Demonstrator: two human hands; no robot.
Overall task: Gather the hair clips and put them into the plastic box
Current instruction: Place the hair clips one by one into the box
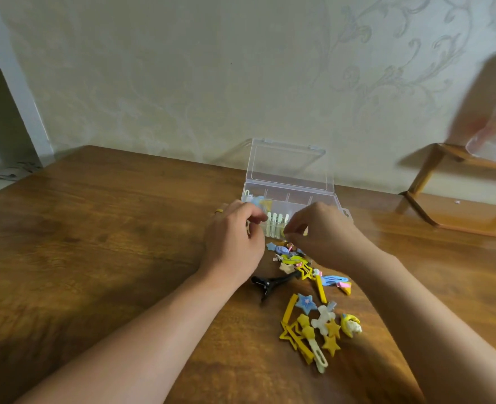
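- the wooden surface (95, 243) lies broad and bare to the left of the hands; its far edge meets the patterned wall (182, 83), and a wooden rack (433, 182) stands at the far right.
- the plastic box (287, 182) sits near that far edge, its clear lid upright and open; pale clips (276, 225) lie side by side in a front compartment, and a blue piece (258, 202) lies in the left one.
- the left hand (235, 243) hovers at the box's front left, fingers curled in toward the thumb (what they pinch, if anything, i cannot tell); a yellow ring (218, 211) sits on one finger.
- the right hand (325, 231) is at the box's front right, fingertips drawn together over a small yellowish thing i cannot make out.
- the loose hair clips (314, 319) trail from just below the hands toward the near edge: yellow stars and bars, blue stars, a white one, and a black claw clip (270, 282) beside the left wrist.
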